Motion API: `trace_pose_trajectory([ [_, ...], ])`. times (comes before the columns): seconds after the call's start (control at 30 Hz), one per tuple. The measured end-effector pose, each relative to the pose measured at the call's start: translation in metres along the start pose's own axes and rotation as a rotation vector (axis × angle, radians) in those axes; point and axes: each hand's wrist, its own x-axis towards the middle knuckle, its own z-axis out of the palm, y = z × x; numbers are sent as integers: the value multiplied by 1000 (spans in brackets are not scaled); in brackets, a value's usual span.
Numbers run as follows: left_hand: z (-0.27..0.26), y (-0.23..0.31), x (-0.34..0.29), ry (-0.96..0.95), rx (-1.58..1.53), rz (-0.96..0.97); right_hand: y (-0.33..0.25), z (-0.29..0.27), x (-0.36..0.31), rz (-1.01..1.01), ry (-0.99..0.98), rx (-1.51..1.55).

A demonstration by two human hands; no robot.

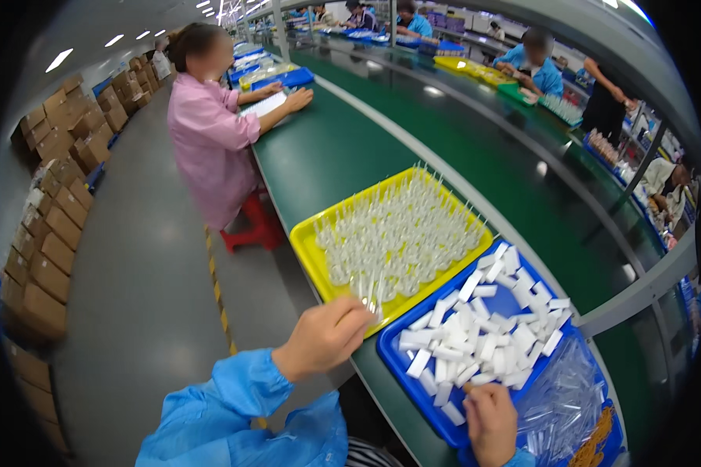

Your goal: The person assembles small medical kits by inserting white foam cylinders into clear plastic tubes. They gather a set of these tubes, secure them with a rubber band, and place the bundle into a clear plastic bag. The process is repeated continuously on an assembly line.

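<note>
My left hand (327, 336), in a blue sleeve, is closed in a pinch at the near edge of the yellow tray (310, 265). Its fingertips are beside the clear pieces, and whatever they grip cannot be made out. Rows of clear pieces with thin upright stems (401, 233) fill that tray. To the right, my right hand (492, 424) has its fingers drawn together over the near rim of a blue tray (436, 416). White foam-like blocks (475, 335) lie heaped there, close to its fingertips. What this hand holds, if anything, is too small to name.
Clear plastic tubes or sleeves (557, 405) and orange-brown rubber bands (596, 440) lie at the lower right. A metal post (639, 284) slants beside the blue tray. Across the green bench (350, 140), a person in pink (210, 132) works near a red stool (251, 226). Cardboard boxes (51, 257) line the left.
</note>
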Motion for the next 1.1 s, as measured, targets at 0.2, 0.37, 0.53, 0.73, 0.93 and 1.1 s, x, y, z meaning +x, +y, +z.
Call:
trace_pose_trajectory([
  [0.2,43,46,-15,253,-467,-94,0,2,-3,-14,-93,-113],
  [0.37,64,77,-8,184,-642,-15,-10,0,1,-17,-253,-401],
  [0.53,68,91,-14,116,-633,23,-15,-4,16,-61,-310,-498],
  [0.73,66,96,-17,74,-695,39,-8,-12,11,252,124,219],
  [0.93,64,123,-11,-5,-760,70,-15,-8,-1,605,388,719],
  [1.1,68,128,-12,0,-754,70,-6,-6,-11,514,347,644],
])
